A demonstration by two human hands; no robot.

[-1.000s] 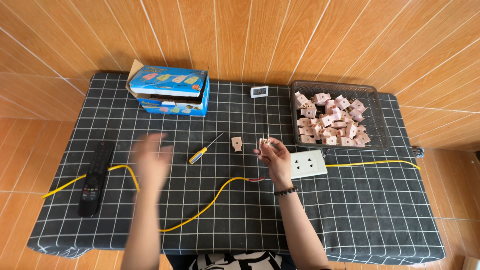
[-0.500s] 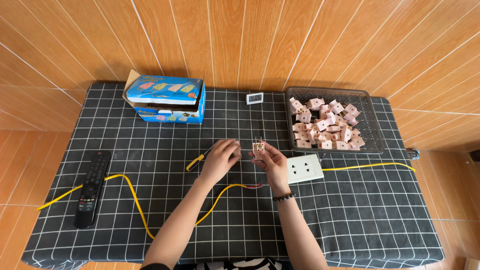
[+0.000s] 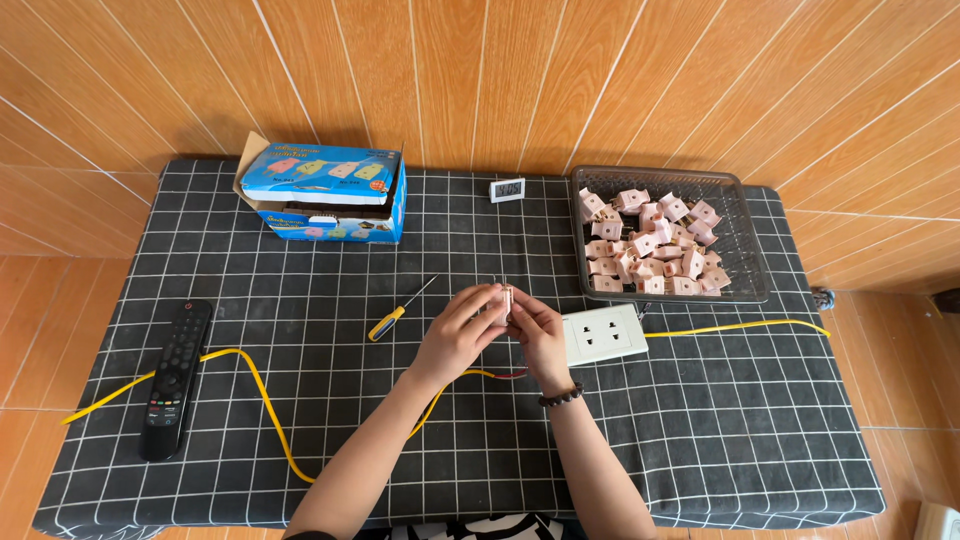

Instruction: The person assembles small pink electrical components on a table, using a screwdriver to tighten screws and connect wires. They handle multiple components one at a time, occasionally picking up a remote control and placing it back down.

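I've got both hands, left hand [image 3: 455,335] & right hand [image 3: 535,330], pinching 1 small pink plastic plug piece [image 3: 507,300] by its sides; looks light, rigid, prob slippery.

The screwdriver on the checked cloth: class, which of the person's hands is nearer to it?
Left. The left hand is just right of the screwdriver; the right hand lies farther right, beyond it.

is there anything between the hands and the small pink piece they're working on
Nothing visible does. Both the left hand and the right hand already close on the small pink piece, held up between their fingertips over the checked cloth. The screwdriver and white socket plate lie off to either side.
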